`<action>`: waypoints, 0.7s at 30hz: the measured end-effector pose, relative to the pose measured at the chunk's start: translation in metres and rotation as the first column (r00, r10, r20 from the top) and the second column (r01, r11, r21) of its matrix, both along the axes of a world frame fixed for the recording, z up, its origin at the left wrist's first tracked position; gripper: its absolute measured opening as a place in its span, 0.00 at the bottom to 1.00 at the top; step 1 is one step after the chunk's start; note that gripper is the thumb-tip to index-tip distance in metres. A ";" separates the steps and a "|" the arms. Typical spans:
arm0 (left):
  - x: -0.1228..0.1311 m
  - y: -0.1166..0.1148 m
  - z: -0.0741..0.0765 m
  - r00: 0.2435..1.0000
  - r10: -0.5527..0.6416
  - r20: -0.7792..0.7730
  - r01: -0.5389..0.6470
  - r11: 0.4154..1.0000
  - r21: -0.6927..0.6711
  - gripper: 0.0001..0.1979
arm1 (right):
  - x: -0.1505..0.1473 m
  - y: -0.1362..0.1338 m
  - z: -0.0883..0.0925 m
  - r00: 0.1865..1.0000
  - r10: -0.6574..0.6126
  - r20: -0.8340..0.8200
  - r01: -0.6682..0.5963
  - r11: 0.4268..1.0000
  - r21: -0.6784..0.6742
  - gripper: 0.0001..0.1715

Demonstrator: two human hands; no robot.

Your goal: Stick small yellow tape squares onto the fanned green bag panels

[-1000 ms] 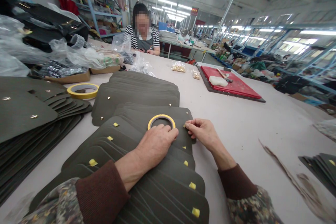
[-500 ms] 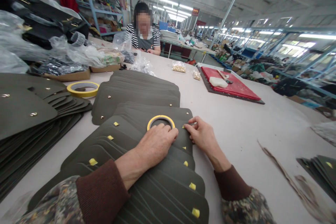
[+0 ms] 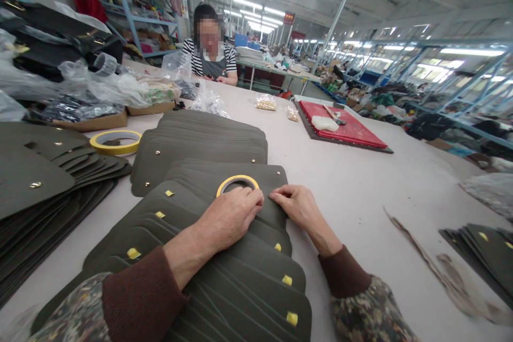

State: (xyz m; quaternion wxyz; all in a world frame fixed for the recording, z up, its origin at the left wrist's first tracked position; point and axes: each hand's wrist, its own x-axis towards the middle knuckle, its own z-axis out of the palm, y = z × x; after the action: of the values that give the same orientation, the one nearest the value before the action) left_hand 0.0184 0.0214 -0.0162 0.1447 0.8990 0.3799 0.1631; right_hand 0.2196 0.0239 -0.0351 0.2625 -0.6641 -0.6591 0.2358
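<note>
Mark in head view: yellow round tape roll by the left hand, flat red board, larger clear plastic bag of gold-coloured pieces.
Yellow round tape roll [image 3: 236,178]: head view, far rim.
Flat red board [image 3: 356,131]: head view, bare top surface.
Larger clear plastic bag of gold-coloured pieces [image 3: 265,103]: head view, filled middle.

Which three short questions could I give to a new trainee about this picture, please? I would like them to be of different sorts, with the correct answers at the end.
1. True or false: the white block lies on the red board.
2. Which of these is nearest to the left hand?
A) the bag of golden pieces
B) a tape roll
C) the red board
3. Fill in the gap: the small patches on the dark panels are ____ in colour.

Key: 1. True. 2. B. 3. Yellow.
</note>
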 end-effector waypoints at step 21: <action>-0.002 -0.007 0.001 0.979 0.057 0.197 -0.057 0.998 -0.003 0.17 | -0.012 -0.030 0.020 0.922 0.365 -0.127 -0.284 0.863 0.419 0.09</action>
State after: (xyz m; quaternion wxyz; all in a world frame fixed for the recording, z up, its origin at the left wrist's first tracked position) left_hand 0.0167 0.0143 -0.0149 0.1759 0.8674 0.3891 0.2557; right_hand 0.2075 -0.0065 -0.0148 0.4119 -0.4495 -0.7654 0.2060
